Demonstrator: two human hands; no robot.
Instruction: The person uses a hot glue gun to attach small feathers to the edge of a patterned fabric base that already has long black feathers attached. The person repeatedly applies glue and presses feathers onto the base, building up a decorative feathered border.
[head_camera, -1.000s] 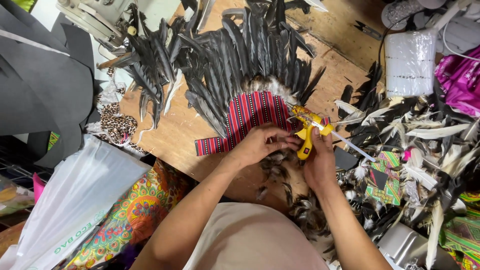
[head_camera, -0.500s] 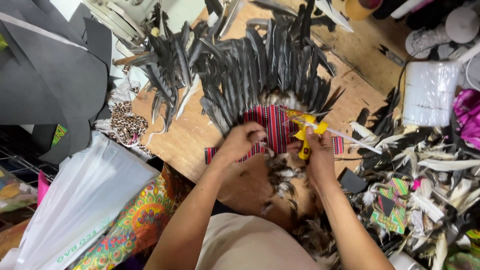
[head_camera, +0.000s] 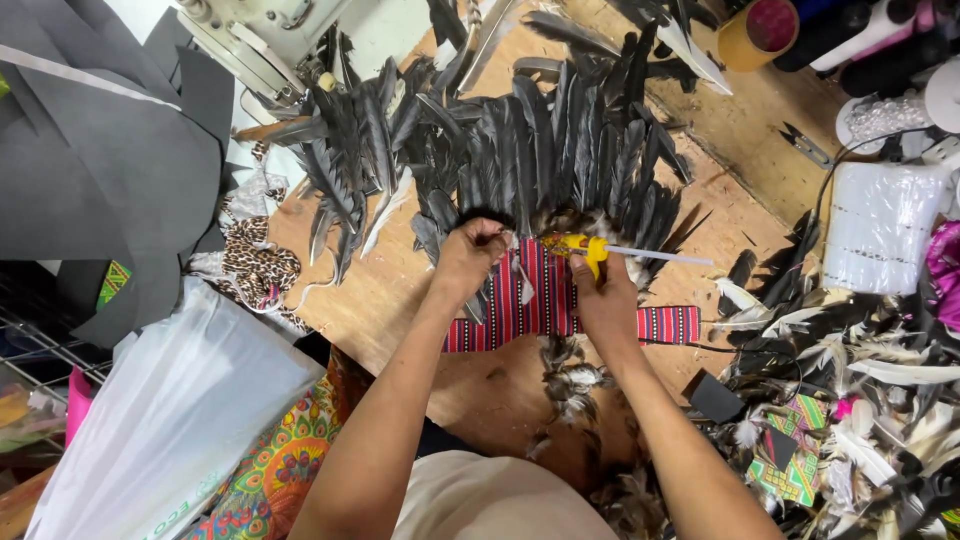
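We are working on a feather headdress (head_camera: 540, 170), a fan of dark feathers fixed along a red striped band (head_camera: 545, 310), which lies in the middle of the wooden table (head_camera: 400, 290). Our left hand (head_camera: 468, 258) is closed in a pinch at the base of the feathers, where they meet the top edge of the band. Our right hand (head_camera: 605, 300) is clenched round a yellow glue gun (head_camera: 580, 247), its nozzle pointing toward nine o'clock at the same seam, with a pale glue stick (head_camera: 660, 257) running out the back toward three o'clock.

Compared with a second ago, the gun has turned from upright to lying level along the seam, and our left hand has climbed from the face of the band to the feather roots. More of the band's right end now shows bare. That suggests, as we read it, that the gluing has moved to the feather bases.

Outward from there: at ten o'clock sits a sewing machine (head_camera: 270, 40) with a scrap of leopard-print cloth (head_camera: 255, 270) below it, at eight o'clock a white plastic bag (head_camera: 170, 420), at four o'clock a heap of loose pale feathers (head_camera: 880, 400), at two o'clock small snips (head_camera: 805, 145) and a roll of tape (head_camera: 765, 30).
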